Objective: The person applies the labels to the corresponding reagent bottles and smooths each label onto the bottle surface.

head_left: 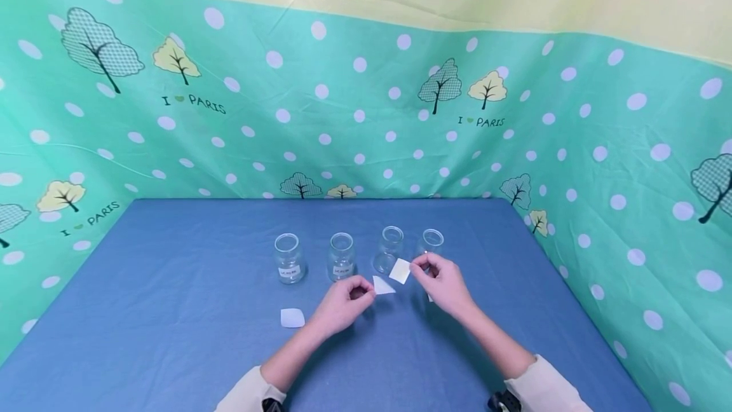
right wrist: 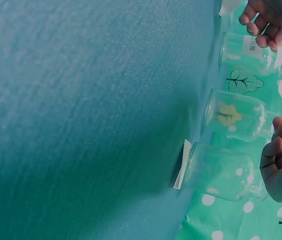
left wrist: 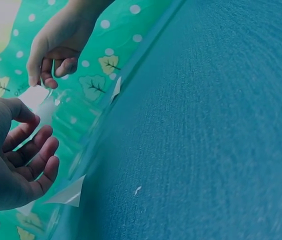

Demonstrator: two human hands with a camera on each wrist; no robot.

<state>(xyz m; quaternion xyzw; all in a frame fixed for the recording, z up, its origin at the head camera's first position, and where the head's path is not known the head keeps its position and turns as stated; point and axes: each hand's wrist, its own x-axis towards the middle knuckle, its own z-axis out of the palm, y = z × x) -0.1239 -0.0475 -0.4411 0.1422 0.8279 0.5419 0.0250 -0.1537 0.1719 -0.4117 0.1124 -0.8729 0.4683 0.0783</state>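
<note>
Blue desk: paper slip beside the left hand, another slip below the right hand, four jars beyond both.

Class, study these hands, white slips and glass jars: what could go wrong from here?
1. The right hand pinches its white slip only near one edge, so it might droop, fold or drop.
2. That hand is close to the far-right jar; a careless move could perhaps knock it.
3. A loose white square lies beside the left forearm in the head view, so the sleeve or arm might brush it aside.
</note>
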